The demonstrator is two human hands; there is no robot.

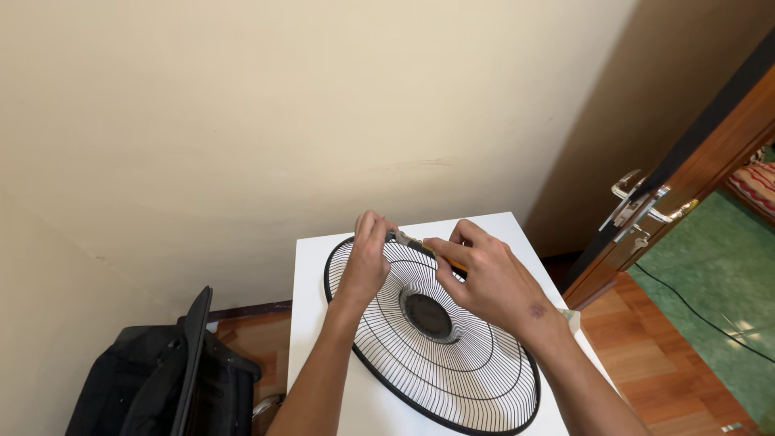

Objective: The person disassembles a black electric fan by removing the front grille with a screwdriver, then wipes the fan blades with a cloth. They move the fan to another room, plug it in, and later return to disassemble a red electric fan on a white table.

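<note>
fan guard [452, 363]: black wire grille, round, lying flat on the white table [323, 339], dark hub disc at its middle. far rim sits toward the wall, near rim runs off toward the lower edge of view.

tool [420, 246]: slim, dark metal tip with an orange-yellow handle, looks like a screwdriver or small pliers, though the hands cover most of it so the kind is uncertain. its long axis runs roughly left to right, tip pointing left, handle trailing right and slightly nearer. tip meets the guard at the far rim, left of centre.

right hand [492, 282]: closed around the tool handle, fingers curled, thumb side up. it lies right of the tip, over the guard's upper right wires.

left hand [365, 262]: fingers pinched on the far rim right at the tool tip, so this hand is the nearer one to the working point. wrist crosses the guard's left edge.

outward: black bag [173, 379] on the floor left of the table, wooden door [686, 186] with metal handle open at right, green floor beyond.
</note>
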